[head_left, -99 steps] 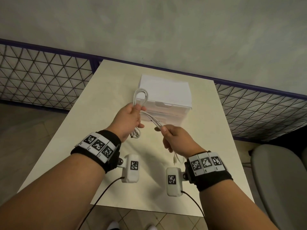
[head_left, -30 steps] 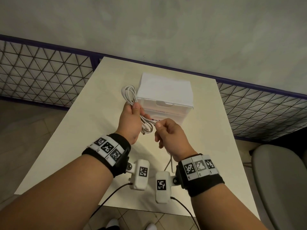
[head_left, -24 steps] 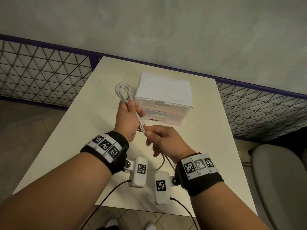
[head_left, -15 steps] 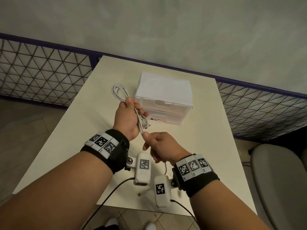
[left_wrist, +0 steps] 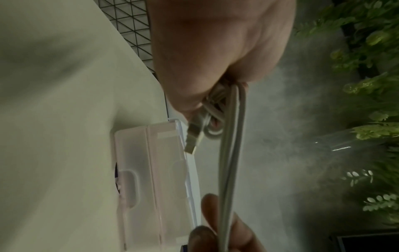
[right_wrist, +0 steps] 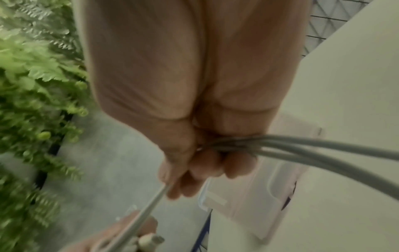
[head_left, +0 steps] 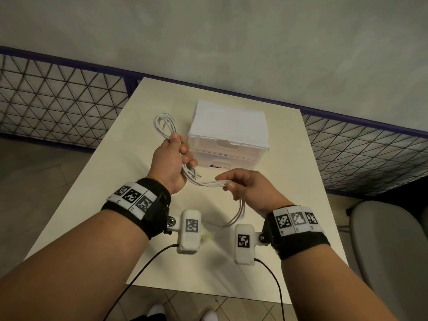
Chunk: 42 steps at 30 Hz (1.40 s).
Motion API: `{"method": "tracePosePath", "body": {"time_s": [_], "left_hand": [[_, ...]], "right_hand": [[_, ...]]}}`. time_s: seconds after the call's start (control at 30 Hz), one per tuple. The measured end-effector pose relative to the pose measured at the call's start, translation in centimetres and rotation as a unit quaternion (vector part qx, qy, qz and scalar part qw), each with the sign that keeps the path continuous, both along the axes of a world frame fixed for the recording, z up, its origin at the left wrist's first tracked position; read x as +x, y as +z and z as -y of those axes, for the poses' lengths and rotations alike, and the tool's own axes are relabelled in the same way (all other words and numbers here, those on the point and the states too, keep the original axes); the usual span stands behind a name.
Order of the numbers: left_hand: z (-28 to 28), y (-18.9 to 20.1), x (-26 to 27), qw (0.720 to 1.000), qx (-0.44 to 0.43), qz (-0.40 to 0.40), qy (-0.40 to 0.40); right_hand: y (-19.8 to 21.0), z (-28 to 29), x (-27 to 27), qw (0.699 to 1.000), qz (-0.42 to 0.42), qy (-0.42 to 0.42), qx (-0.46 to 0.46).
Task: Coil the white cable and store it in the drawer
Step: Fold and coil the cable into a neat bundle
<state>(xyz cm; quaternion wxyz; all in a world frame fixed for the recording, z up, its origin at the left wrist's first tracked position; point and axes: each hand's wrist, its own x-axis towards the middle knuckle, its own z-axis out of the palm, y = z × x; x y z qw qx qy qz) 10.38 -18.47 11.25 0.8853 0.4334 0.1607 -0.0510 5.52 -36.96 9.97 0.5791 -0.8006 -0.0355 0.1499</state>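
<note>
The cream counter (head_left: 120, 172) carries a white two-drawer storage box (head_left: 228, 126) near its far edge, both translucent drawers (head_left: 228, 144) closed, so the white cable (head_left: 209, 183) is not yet stored: it hangs in the air between the two hands, just in front of the box. The left hand (head_left: 168, 164) has its fingers and thumb curled round the gathered loops, with a bundle of turns standing out past the thumb toward the far left and a plug end (left_wrist: 192, 139) poking out below the fist. The right hand (head_left: 251, 188) pinches several strands side by side, fingers curled round them, and the slack drops from under that hand in a curve toward the near edge of the counter. The step in hand looks like bringing another turn across to the bundle. To do it well, I judge the right hand should let the strands slide through a light pinch rather than drag them, lay each turn the same size as those already held, and follow the cable's own twist so it does not kink. The left thumb should lift only enough to admit the new turn, or the loops will spring apart. The free tail should be tucked in before a hand lets go to open a drawer.
</note>
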Motion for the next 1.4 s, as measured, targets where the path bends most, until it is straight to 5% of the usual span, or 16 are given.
{"method": "tracePosePath", "body": {"time_s": [0.27, 0.6, 0.77, 1.03, 1.17, 1.27, 1.4], "left_hand": [[1.0, 0.4, -1.1, 0.989, -0.009, 0.007, -0.146], [2.0, 0.2, -2.3, 0.944, 0.259, 0.046, -0.201], [1.9, 0.5, -2.4, 0.925, 0.28, 0.072, -0.247], [2.0, 0.5, -2.8, 0.869, 0.379, 0.099, -0.302], [1.8, 0.5, -2.8, 0.851, 0.41, 0.119, -0.306], [1.6, 0.2, -3.1, 0.847, 0.415, 0.119, -0.31], [1.5, -0.3, -3.9, 0.86, 0.356, 0.12, -0.346]], "right_hand": [[0.8, -1.3, 0.9, 0.991, 0.094, -0.08, -0.049], [1.5, -2.0, 0.8, 0.99, 0.082, -0.11, 0.02], [1.7, -2.5, 0.8, 0.987, 0.078, -0.138, 0.031], [2.0, -2.4, 0.6, 0.949, 0.191, -0.163, -0.188], [2.5, -1.8, 0.7, 0.972, 0.147, -0.113, -0.143], [3.1, -0.8, 0.9, 0.982, 0.11, -0.153, -0.019], [3.8, -0.7, 1.6, 0.986, 0.061, -0.153, 0.036]]}}
